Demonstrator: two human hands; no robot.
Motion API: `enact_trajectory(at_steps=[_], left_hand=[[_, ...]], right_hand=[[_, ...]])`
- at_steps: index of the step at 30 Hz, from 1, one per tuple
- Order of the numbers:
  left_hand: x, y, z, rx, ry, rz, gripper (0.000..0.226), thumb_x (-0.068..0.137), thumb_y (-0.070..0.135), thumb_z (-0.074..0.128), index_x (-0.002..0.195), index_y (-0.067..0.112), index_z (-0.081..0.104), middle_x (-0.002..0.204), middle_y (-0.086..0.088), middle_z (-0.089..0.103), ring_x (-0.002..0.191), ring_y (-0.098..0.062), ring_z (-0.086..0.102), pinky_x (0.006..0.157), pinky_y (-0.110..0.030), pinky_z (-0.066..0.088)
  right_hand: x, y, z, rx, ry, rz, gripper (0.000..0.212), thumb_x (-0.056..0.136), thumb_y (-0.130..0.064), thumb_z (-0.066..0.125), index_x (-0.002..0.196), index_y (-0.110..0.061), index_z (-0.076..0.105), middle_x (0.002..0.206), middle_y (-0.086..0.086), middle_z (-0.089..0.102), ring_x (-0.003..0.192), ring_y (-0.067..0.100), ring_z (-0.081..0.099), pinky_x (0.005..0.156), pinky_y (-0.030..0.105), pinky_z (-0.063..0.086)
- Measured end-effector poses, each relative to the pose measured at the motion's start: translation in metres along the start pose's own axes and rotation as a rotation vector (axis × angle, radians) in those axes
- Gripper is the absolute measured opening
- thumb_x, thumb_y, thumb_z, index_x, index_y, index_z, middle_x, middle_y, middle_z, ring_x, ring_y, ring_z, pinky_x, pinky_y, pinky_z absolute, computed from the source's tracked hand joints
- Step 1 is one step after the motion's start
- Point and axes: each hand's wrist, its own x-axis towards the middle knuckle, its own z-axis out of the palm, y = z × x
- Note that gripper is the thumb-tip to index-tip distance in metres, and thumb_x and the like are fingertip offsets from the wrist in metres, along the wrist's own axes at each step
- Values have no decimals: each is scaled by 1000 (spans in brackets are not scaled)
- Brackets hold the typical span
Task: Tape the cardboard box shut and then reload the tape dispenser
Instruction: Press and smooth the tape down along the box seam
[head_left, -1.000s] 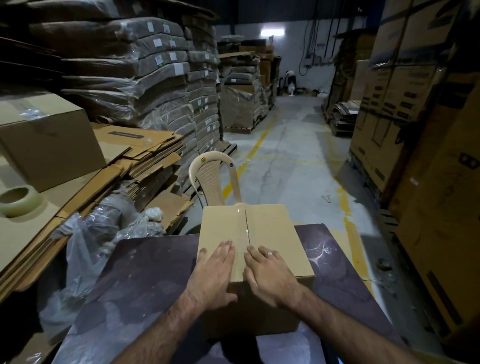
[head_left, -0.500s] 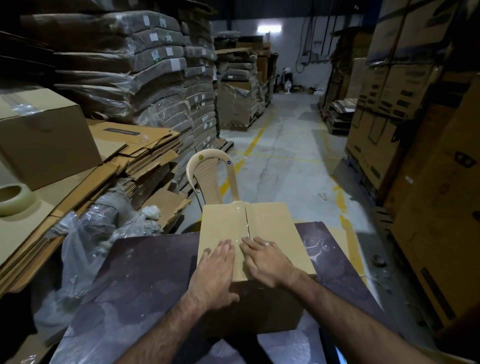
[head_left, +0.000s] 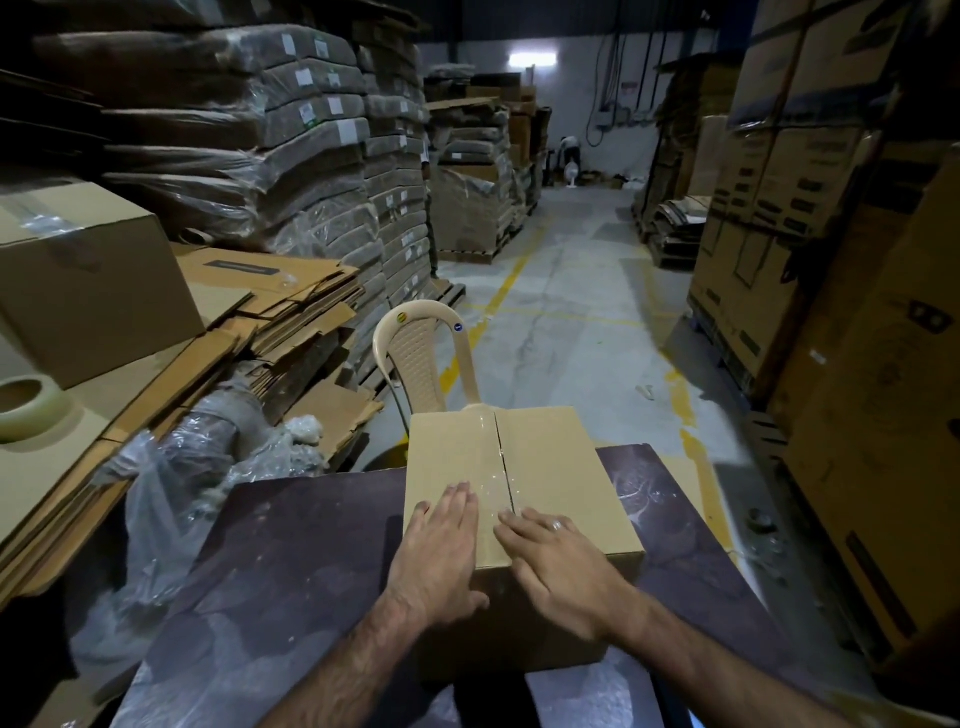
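Cardboard box (head_left: 545, 467) sits on the table (head_left: 291, 551), its taped centre seam (head_left: 500, 457) running straight away from the fingers. Left hand (head_left: 434, 558) and right hand (head_left: 558, 564) lie flat either side of the seam, fingers extended, gripping nothing. Tape roll (head_left: 23, 408) lies far to the left, nearer the left hand.

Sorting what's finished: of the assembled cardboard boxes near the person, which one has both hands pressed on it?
The small box on the dark table, under the left hand and right hand. The bigger taped box sits untouched on flattened cardboard at left.
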Motion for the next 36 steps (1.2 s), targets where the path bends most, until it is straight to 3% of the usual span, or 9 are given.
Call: enact_trajectory(at_steps=[8,13,18,22,25,29,32,36], left_hand=[[0,-1,-2,-44,-24,8,113,80,55,66,152,11,-9,162,-7,-12,149,-24,-10,120,-48,-2],[8,4,-9,13,-51,198,103,85,49,62,152,15,-9,163,-3,-12,149,-21,-10,120,-50,0],[21,3,-13,-5,-104,156,116,77,59,66,152,14,-10,163,-3,-12,149,-20,-9,120,-51,1],[12,3,-5,-22,-16,189,103,84,52,63,153,16,-5,163,-1,-7,149,-18,-6,122,-46,2],[15,-2,-8,-30,-28,136,110,80,58,64,153,18,-7,163,0,-8,149,-19,-6,121,-49,0],[11,-4,-9,17,-14,276,96,88,47,59,153,17,-4,163,-3,-4,150,-19,-5,121,-44,2],[15,-2,-9,-10,-18,211,102,85,50,63,153,17,-5,163,-2,-6,150,-20,-5,122,-47,3],[17,0,-8,16,-33,291,95,89,43,60,153,18,-5,163,-1,-6,149,-18,-7,121,-44,1]], right_hand=[[32,35,-13,-40,-27,167,47,98,-34,21,144,-28,29,157,-2,19,142,20,20,113,40,18],[25,39,-7,-77,11,123,70,81,-44,2,144,-28,28,157,0,20,141,21,20,111,39,18],[28,42,-1,-7,71,127,79,75,-45,-1,143,-26,33,155,-3,26,140,17,23,114,35,18],[29,37,2,3,148,172,75,77,-42,3,137,-22,43,151,-2,35,136,17,31,112,35,22],[31,35,2,-15,201,228,68,79,-40,7,128,-18,49,147,3,41,132,19,37,110,35,26],[31,34,3,-20,216,259,64,78,-38,11,124,-17,50,146,6,42,132,20,37,109,36,27],[33,34,0,-12,228,288,63,79,-36,11,124,-14,50,146,8,42,132,21,38,109,37,28],[33,39,0,18,222,276,45,90,-26,29,128,-13,50,147,8,40,133,20,37,110,33,24]])
